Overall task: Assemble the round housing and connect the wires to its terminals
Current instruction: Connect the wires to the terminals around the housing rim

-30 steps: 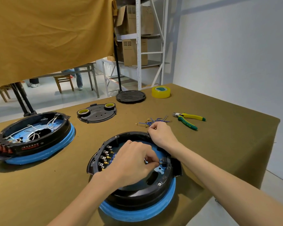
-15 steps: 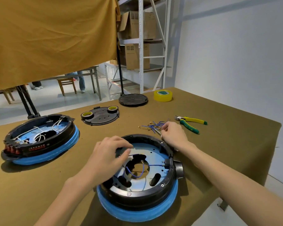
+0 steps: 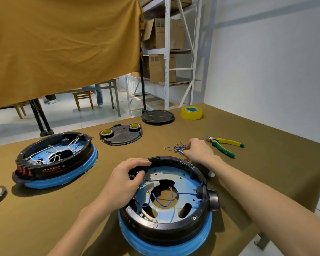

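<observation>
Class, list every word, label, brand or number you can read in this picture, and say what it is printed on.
Pliers, green handle: lettering that seems to read "PIN" at its end; the rest is blurred.
Left housing, outer wall: a light line and a red line of print, upside down, unreadable.
Cardboard boxes on the shelf: dark marks, too small to read.

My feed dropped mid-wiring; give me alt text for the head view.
The left hand grips the near round housing's rim beside its blue wires, while the right hand picks at loose blue wires behind it. Pliers lie to the right.
</observation>
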A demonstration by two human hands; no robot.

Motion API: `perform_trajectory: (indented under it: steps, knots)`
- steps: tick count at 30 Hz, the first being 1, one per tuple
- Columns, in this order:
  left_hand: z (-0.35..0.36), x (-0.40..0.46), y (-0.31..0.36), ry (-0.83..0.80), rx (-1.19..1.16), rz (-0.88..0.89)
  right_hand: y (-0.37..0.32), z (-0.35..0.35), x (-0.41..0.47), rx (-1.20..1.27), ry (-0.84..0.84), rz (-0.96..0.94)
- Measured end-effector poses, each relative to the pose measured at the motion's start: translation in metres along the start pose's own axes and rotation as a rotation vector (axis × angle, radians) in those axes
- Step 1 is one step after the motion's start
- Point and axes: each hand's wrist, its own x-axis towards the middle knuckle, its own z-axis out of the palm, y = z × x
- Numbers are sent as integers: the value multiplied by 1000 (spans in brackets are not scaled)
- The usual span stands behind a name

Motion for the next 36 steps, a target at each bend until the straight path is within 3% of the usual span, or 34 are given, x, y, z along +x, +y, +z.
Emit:
perform_trajectory:
  steps: [4,9,20,26,32,36]
  knots:
    - [0,4,-1,-13,-24,7,-9,4,8,-20,-62,-145]
    - [-1,5,-3,-23,-21,1,-11,15,8,-15,18,-178]
    - [0,6,-3,-36,-10,0,-21,-6,9,355,131,-246]
    - [-1,5,-3,-44,-1,3,-18,-4,7,238,-27,-218]
    - [-1,5,-3,-45,-4,3,2,-14,-19,-100,-139,-108]
    - [0,5,-3,-44,-12,0,14,-25,-36,-159,-233,-107]
